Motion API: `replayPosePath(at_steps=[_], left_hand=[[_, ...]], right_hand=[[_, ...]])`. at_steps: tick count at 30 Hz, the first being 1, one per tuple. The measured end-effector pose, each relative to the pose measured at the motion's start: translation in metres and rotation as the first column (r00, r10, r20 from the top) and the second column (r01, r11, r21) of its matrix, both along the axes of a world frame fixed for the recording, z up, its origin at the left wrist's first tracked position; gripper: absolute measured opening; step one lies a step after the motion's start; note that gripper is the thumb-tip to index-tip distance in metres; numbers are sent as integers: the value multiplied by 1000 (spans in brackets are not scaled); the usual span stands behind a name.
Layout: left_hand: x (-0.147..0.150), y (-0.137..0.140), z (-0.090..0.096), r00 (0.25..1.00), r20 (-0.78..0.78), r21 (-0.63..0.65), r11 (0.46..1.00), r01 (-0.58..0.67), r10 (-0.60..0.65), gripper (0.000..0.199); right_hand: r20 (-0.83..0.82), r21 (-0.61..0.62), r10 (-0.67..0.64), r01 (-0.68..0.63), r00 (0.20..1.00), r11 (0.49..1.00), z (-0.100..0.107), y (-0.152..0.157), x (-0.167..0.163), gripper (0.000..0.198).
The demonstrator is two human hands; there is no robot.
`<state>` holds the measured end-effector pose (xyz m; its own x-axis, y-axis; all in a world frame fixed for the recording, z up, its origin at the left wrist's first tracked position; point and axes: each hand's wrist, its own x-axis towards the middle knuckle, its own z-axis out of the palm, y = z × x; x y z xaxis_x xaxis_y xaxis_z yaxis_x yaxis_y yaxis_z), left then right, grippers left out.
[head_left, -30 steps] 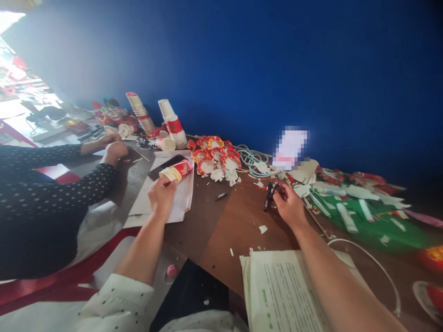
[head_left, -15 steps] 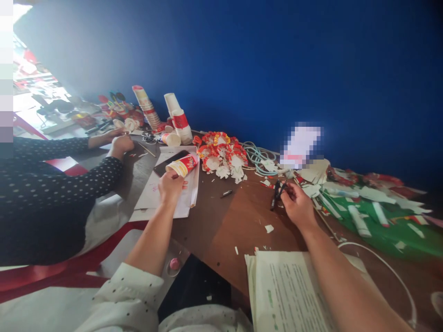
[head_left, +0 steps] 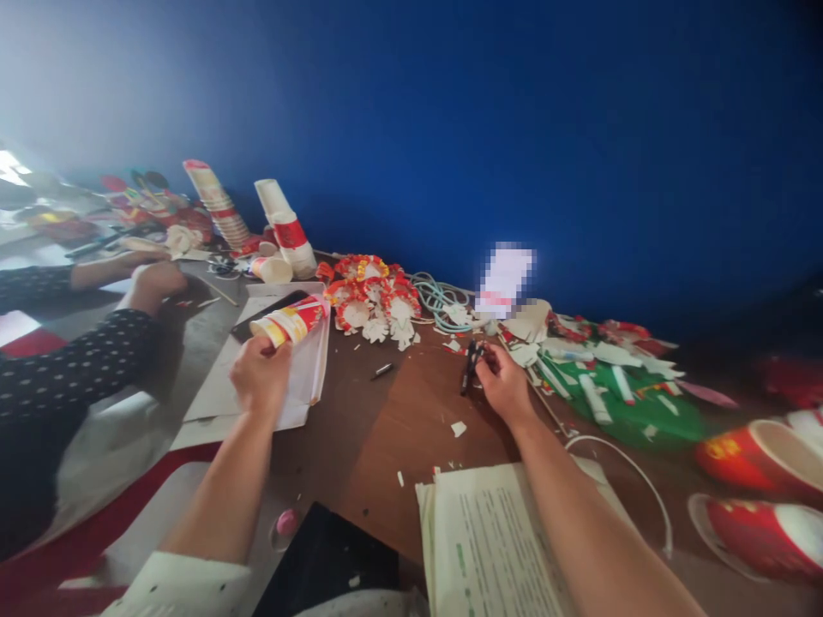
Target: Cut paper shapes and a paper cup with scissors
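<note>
Left hand (head_left: pixel 261 377) pinches a red-and-yellow paper cup (head_left: pixel 292 320) near its pale end, sideways over a dark phone (head_left: pixel 268 314); a light grip should avoid dents. Right hand (head_left: pixel 505 384) pinches a slim black object (head_left: pixel 471 368), indistinct, near pale-blue cables (head_left: pixel 429 296).

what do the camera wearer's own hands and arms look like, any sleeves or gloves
The left hand and right hand are ungloved, with no watch or bracelet visible. A loose whitish sleeve with small dark spots ends along the left forearm; no sleeve shows on the right forearm.
</note>
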<state>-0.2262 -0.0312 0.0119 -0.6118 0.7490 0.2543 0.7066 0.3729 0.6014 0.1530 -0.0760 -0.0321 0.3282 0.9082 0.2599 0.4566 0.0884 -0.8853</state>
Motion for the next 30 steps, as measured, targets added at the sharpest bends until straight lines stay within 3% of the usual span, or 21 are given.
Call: replayPosePath(at_steps=[4,8,12,18,22,24,26,28,30], left_hand=[[3,1,6,996,-65,94,994,-54,60,20],[3,4,14,984,-176,282,958,56,-5,21],[6,11,28,964,-262,410,909,76,38,31],[20,1,59,973,-226,330,943,38,40,25],[9,-15,63,970,-234,346,938,19,67,26],[0,-25,62,959,-279,438,895,80,51,28],[-3,-37,62,929,-369,567,789,238,-16,33],[7,-51,63,917,-393,672,658,341,-75,32],[32,-63,63,937,-297,709,615,345,-184,25]], right_hand=[[27,16,6,-6,1000,1000,0,0,-1,44],[51,12,-13,12,999,1000,-1,0,-1,43],[50,-17,-17,18,999,1000,1,0,-1,41],[51,-12,-9,9,999,1000,1,-1,-1,41],[55,17,-20,19,998,1000,1,-1,-2,40],[39,19,-21,20,999,1000,2,-2,-2,40],[11,19,-11,11,1000,1000,3,-2,-3,40],[-11,32,-4,5,1000,999,4,-2,-4,39],[-19,58,-17,18,1000,998,4,-2,-3,39]])
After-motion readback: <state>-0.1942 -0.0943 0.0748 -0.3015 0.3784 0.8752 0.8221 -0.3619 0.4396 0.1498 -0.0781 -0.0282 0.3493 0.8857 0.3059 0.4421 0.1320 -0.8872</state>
